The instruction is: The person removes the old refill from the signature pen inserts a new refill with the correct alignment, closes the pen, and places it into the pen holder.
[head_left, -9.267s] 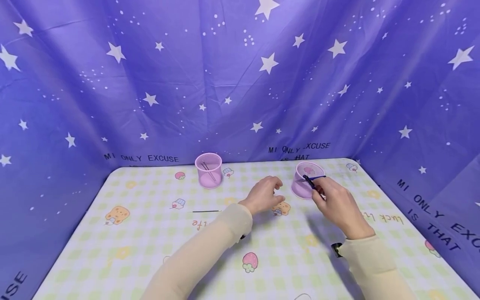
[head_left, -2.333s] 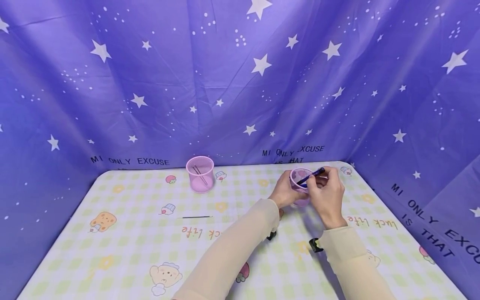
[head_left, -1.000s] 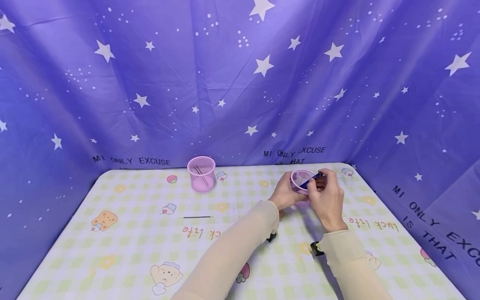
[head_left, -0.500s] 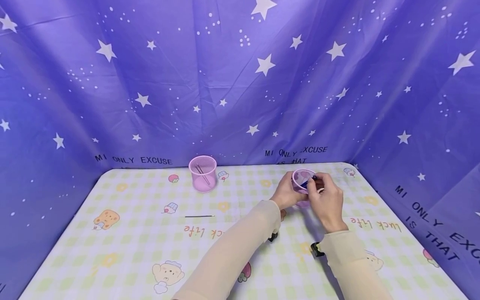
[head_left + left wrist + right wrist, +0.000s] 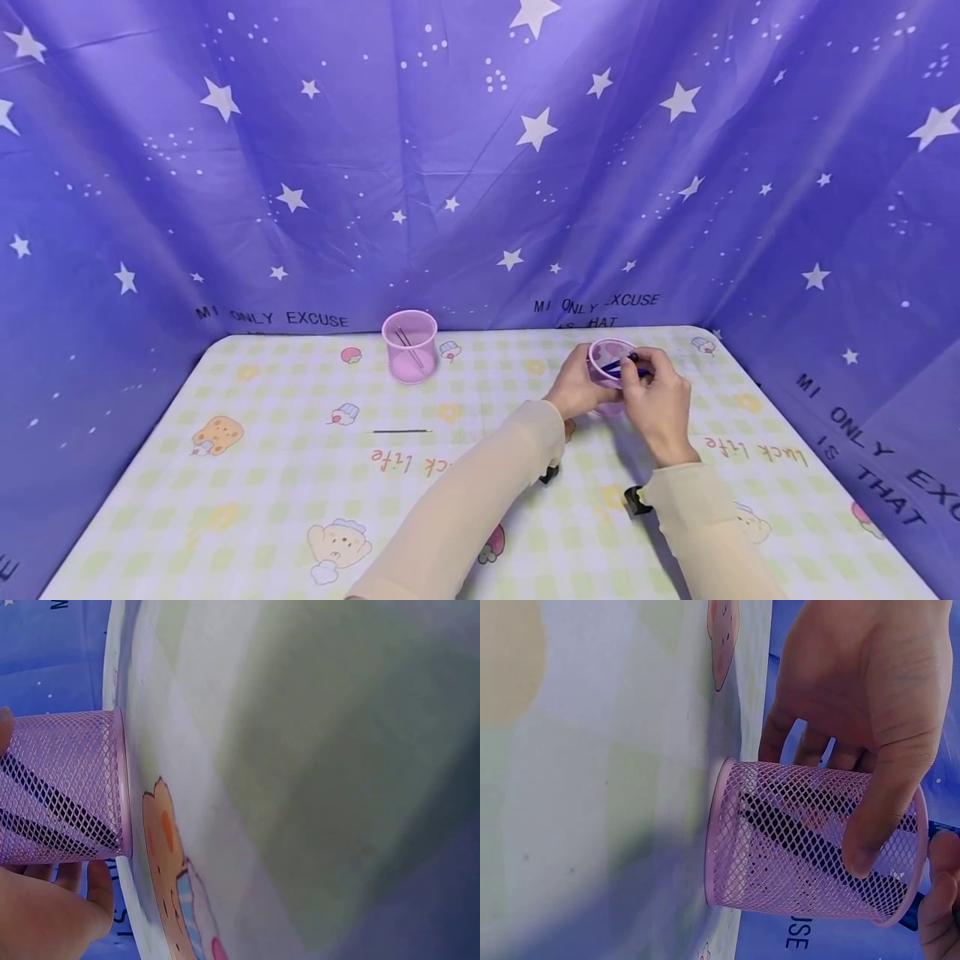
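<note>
My left hand (image 5: 576, 385) grips a pink mesh pen holder (image 5: 817, 892) from its left side, thumb across the front and fingers behind. Its base is close over the table in the left wrist view. Two dark pens slant inside, seen through the mesh of the pen holder (image 5: 75, 742). At the rim, my right hand (image 5: 658, 404) pinches the upper end of a dark blue pen (image 5: 910, 918) between thumb and fingers. The other pen (image 5: 641, 372) leans at the rim beside those fingers, partly hidden by them.
A second pink mesh holder (image 5: 411, 367) stands at the back left with two thin dark sticks (image 5: 409, 347) in it. A thin dark rod (image 5: 402, 431) lies on the checked tablecloth (image 5: 262, 483) left of my forearm. A blue star curtain (image 5: 480, 167) hangs behind the table.
Since the earliest frame, my left hand has taken hold of the pen holder. My right hand has brought the pen down into it; over the last second the pen has sunk lower at the rim.
</note>
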A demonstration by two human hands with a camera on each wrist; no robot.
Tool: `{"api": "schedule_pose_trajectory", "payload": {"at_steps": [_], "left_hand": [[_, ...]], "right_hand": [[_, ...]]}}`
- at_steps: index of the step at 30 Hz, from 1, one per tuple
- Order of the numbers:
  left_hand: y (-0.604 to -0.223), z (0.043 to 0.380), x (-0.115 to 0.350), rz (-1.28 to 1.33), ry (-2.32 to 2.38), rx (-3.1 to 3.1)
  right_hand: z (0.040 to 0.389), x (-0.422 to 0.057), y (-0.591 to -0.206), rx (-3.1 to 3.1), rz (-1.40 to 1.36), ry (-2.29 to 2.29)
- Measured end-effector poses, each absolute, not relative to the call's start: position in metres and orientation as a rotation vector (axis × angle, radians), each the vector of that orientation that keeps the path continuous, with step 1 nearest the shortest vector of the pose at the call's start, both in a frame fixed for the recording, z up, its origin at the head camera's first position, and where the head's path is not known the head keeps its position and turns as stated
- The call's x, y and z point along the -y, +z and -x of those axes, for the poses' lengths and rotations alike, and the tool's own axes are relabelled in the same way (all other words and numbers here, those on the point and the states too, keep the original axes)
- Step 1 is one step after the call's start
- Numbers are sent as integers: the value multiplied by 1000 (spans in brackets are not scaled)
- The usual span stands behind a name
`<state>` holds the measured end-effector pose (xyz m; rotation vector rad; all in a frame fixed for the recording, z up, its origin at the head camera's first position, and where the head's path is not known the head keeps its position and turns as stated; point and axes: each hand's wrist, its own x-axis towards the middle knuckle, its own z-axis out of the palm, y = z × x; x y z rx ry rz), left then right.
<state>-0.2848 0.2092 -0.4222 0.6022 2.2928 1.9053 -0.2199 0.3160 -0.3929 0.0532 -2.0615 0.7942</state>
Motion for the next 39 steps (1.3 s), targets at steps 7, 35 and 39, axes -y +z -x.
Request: {"api": "schedule_pose_trajectory", "payload": {"at_steps": [7,35,39], "left_hand": [[-421,283,-211,-611,1931,-2249],[-425,286,-210,-622,1926,-2269],[-425,286,-209,-617,1929,-2274]], "right_hand": [[218,-321,-397,2078,-22,817],[221,-319,-403,2120,-1,807],[222,-319,-404,2118,-23,799]]}}
